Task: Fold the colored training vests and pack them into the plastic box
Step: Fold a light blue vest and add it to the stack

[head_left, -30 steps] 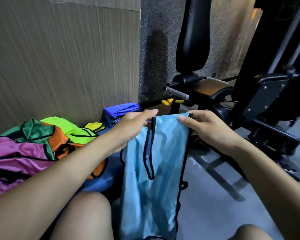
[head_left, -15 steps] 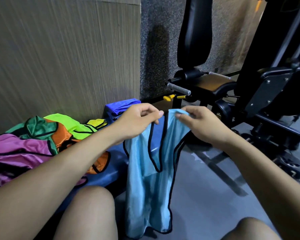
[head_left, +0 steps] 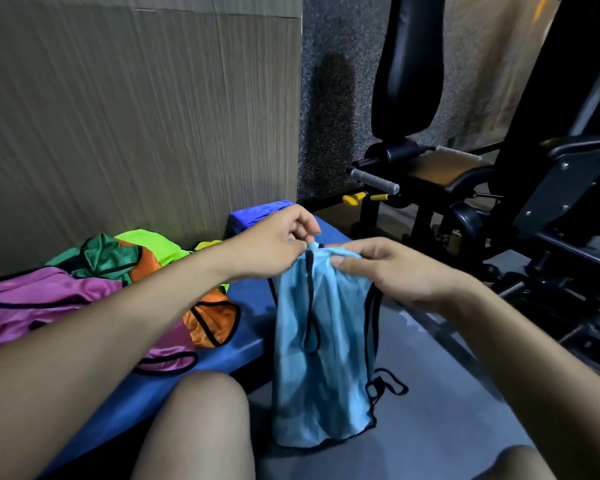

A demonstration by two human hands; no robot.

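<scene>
Both my hands pinch the light blue vest [head_left: 321, 358] at its top.
Left hand [head_left: 274, 244] and right hand [head_left: 392, 268] nearly meet; it hangs over grey floor [head_left: 440, 427], beside the blue table [head_left: 250, 306].

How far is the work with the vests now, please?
Early. Done: perhaps one folded dark blue vest by the wall. In hand: left hand and right hand pinch the light blue vest by its top; it hangs unfolded. Left: the heap of vests on the blue bench. No plastic box is visible.
</scene>
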